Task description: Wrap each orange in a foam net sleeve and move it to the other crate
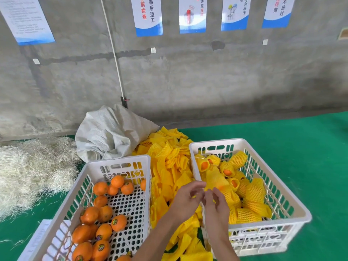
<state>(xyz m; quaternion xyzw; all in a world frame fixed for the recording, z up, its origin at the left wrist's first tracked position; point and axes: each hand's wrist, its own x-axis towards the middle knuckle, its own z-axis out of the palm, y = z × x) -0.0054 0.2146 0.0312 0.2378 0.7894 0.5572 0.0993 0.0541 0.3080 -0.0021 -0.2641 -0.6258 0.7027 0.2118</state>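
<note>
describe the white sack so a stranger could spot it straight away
Start at the grey concrete wall behind the two crates. The white woven sack slumps at its foot, behind the left crate. It is the only crumpled cloth thing, between pale straw and yellow foam sleeves.

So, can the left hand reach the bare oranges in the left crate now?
Probably yes. The left hand hovers just right of the left crate, which is open on top, and nothing covers the oranges.
</note>
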